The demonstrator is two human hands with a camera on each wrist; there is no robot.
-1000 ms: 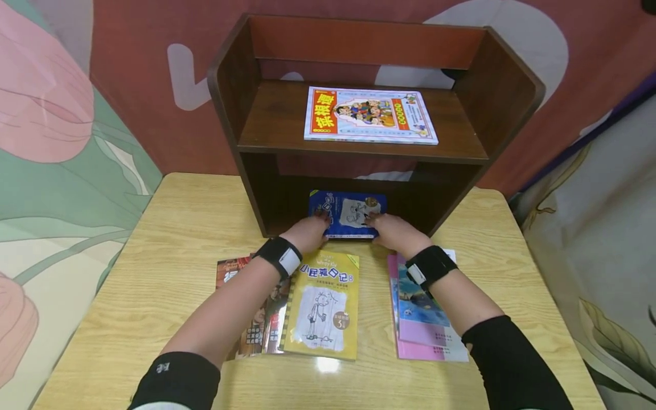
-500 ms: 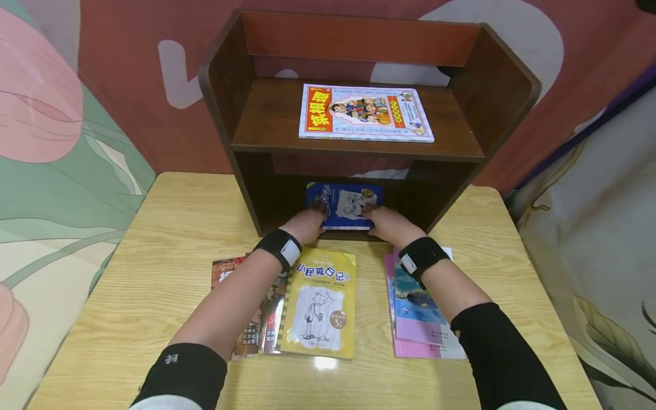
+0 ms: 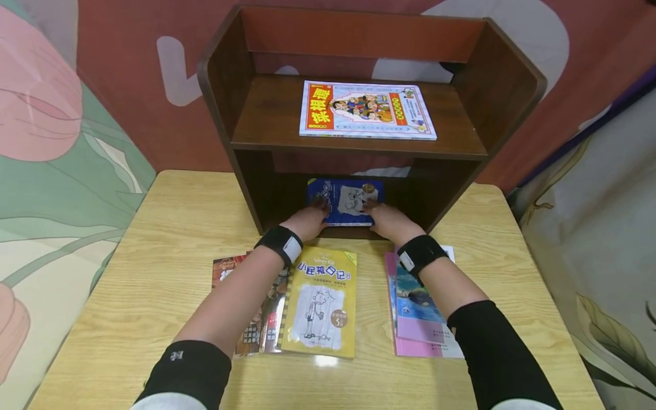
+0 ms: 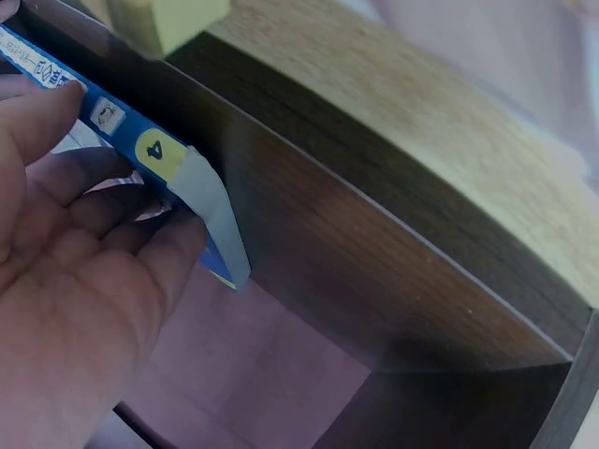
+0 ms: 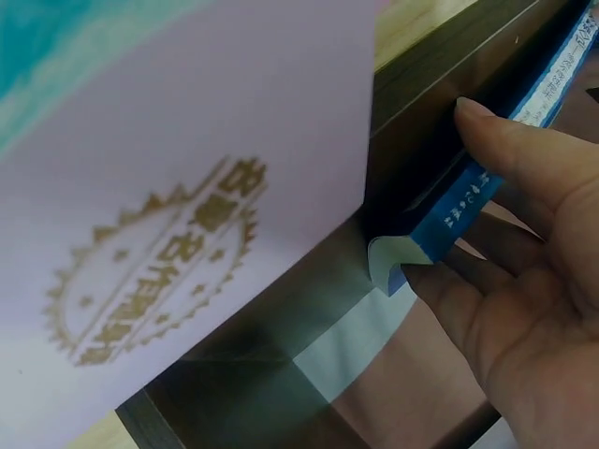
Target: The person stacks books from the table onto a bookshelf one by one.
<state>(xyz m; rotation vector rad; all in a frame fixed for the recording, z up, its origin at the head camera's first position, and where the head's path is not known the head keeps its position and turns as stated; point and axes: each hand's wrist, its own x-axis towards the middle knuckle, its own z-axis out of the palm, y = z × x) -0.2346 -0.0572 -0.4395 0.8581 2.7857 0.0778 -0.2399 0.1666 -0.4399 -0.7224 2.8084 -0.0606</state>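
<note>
A blue paperback book (image 3: 344,200) with a sketched cartoon on its cover lies flat in the lower compartment of the dark wooden bookshelf (image 3: 359,149). My left hand (image 3: 307,221) grips its left end, thumb against the spine (image 4: 110,120) and fingers over the cover. At the other end my right hand (image 3: 393,222) holds it the same way; the right wrist view shows that thumb on the blue spine (image 5: 463,201). On the upper shelf a colourful comic book (image 3: 366,111) lies flat.
In front of the shelf, a yellow book (image 3: 320,307) overlaps brown-covered books (image 3: 251,333) partly hidden under my left forearm. Pink and blue books (image 3: 420,324) lie under my right forearm. All rest on the light wooden table (image 3: 118,273). Patterned fabric hangs behind.
Both hands have pushed the blue book a little deeper into the lower compartment, keeping hold of its two ends. The other books have stayed in place.
</note>
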